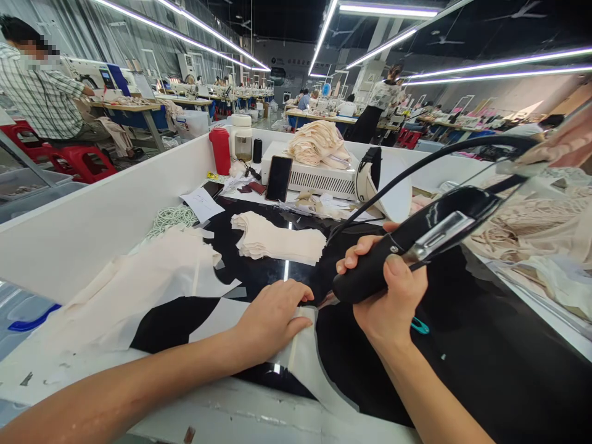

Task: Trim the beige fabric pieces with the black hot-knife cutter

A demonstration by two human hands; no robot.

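My right hand (393,290) is wrapped round a black corded handheld tool (365,268) with a metal lever on its side. The tool's lower end points at the far edge of a pale fabric piece (309,351), close to my left fingertips. My left hand (275,320) rests on that piece, fingers bent and thumb apart, pressing it against the glossy black work surface (370,364). Its fingers are partly hidden. Beyond it lies a stack of cream fabric pieces (280,237). More pale fabric (139,283) is spread at the left.
A phone (279,179) leans on a white vented box (319,179) topped with folded fabric (317,143). A red bottle (220,151) stands behind. A teal clip (420,325) lies right of my hand. Heaped fabric (546,228) borders the right. A black cable (416,157) arches overhead.
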